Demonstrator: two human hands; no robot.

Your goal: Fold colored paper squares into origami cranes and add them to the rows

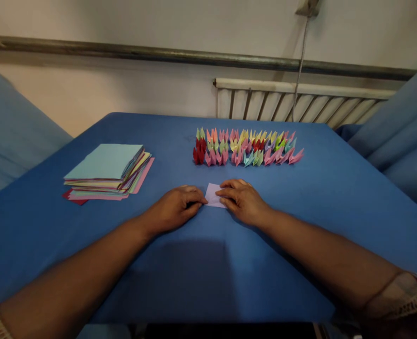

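Note:
A small piece of folded lilac origami paper [213, 195] lies on the blue-covered table in front of me. At its lower left corner, my left hand [180, 205] pinches the edge between thumb and forefinger. My right hand [241, 200] grips the right side, its bent fingers on top and its thumb near the lower edge. The fingers hide the right part of the paper, so I cannot see all its folds.
Behind my hands, several folded paper cranes [247, 148] in many colours stand in rows. To the left is a stack of coloured paper squares [104, 162], light blue on top. A radiator [265, 101] and a pipe [159, 52] run along the wall past the blue tablecloth [173, 132].

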